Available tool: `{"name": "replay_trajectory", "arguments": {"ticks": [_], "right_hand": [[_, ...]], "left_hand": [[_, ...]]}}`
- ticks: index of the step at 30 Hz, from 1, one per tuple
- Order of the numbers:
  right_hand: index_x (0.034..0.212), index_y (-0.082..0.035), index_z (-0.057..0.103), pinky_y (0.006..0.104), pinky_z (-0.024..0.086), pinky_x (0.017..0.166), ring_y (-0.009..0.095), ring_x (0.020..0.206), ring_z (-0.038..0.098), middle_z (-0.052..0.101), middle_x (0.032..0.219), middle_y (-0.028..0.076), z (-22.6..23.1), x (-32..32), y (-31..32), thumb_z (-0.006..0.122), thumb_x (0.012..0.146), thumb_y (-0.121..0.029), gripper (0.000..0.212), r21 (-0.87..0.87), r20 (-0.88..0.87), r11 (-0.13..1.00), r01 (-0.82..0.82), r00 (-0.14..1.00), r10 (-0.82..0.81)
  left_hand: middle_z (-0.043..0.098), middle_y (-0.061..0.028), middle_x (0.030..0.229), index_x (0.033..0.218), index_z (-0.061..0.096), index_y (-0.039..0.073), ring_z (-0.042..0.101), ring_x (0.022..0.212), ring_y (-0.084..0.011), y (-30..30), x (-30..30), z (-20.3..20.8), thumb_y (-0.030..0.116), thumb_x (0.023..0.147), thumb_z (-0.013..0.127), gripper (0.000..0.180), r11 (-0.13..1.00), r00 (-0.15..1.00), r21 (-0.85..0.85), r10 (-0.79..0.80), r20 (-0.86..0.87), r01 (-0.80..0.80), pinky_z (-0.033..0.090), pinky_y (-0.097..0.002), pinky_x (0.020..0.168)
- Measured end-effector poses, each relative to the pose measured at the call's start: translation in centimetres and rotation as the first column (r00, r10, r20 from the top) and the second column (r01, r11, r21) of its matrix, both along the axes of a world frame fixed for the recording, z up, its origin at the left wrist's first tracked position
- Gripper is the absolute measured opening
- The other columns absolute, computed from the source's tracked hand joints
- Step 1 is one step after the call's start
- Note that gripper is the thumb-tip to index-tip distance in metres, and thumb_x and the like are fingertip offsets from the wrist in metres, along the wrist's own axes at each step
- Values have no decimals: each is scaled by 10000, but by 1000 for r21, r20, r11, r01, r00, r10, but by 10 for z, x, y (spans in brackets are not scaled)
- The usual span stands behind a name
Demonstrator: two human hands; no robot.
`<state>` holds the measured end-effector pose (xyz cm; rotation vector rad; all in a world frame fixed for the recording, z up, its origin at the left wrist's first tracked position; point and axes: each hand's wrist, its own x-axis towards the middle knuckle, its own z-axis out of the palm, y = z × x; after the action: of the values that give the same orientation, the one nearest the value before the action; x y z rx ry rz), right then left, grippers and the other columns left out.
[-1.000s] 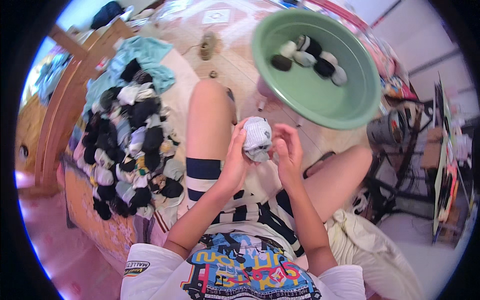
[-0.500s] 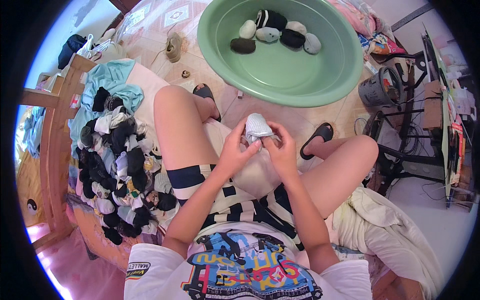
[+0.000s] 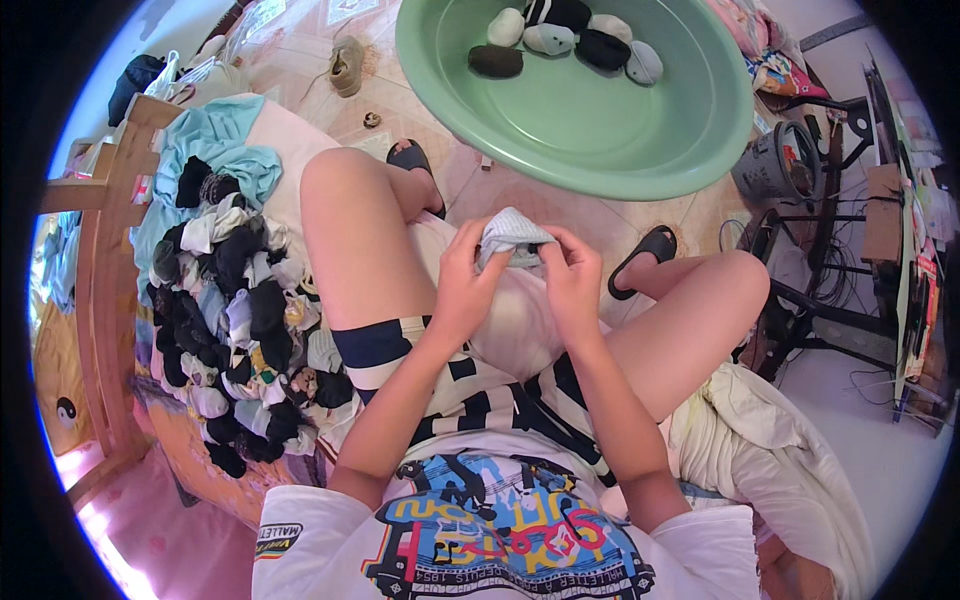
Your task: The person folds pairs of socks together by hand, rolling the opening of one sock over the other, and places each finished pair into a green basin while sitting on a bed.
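Observation:
Between my knees I hold a pale grey-white ribbed sock [image 3: 512, 232] in both hands. My left hand [image 3: 466, 278] grips its left side, thumb in front. My right hand [image 3: 573, 280] pinches its right edge, where the opening shows a dark gap. Beyond my hands stands a large round green basin [image 3: 590, 150]. Several rolled socks lie together in its far part, among them a brown roll [image 3: 496, 62], a black roll [image 3: 603, 50] and a light grey roll [image 3: 645, 64]. To my left is a big heap of loose socks [image 3: 235, 330] in black, white and grey.
A light blue cloth [image 3: 225, 150] lies behind the sock heap, beside a wooden bed rail [image 3: 110, 260]. A beige shoe [image 3: 346, 67] is on the tiled floor. To the right are a grey bucket [image 3: 775, 165], a black-framed desk [image 3: 830, 330] and a cream blanket [image 3: 770, 460].
The sock has gone from an upright rounded bundle to a wider, stretched shape. My hands have moved slightly apart. In the picture, the basin has shifted up and right.

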<state>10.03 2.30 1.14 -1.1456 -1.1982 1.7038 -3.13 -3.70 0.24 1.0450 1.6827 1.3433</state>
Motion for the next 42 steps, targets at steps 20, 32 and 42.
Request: {"name": "replay_trajectory", "arguments": {"ticks": [20,32,42], "right_hand": [[1019,-12,603,185,315,438,30,460,371,526,708,-35,-11,-15,-1,477,927,-71,166,-484,-725,819,-306,665,-180],[1168,-31,609,269,486,791,125,908,612,649,1021,46,-9,-19,-2,456,1010,-276,330,-463,-336,886,-25,930,-149],[1062,-26,634,240,418,765,87,835,527,601,901,7,-8,4,7,628,937,-161,184,-137,-46,988,-66,997,60]], "left_hand": [[623,-105,1184,1232,544,-1,591,1101,-244,15,-26,-4,220,1001,414,346,949,116,-193,228,967,-250,444,-381,1016],[546,-110,1331,1374,434,43,525,1241,-239,13,-13,3,187,1000,355,409,976,371,-27,108,922,-216,404,-399,1072],[535,-86,1347,1390,440,55,494,1266,-216,15,-22,11,206,974,484,445,956,477,59,90,875,-288,362,-372,1089]]}}
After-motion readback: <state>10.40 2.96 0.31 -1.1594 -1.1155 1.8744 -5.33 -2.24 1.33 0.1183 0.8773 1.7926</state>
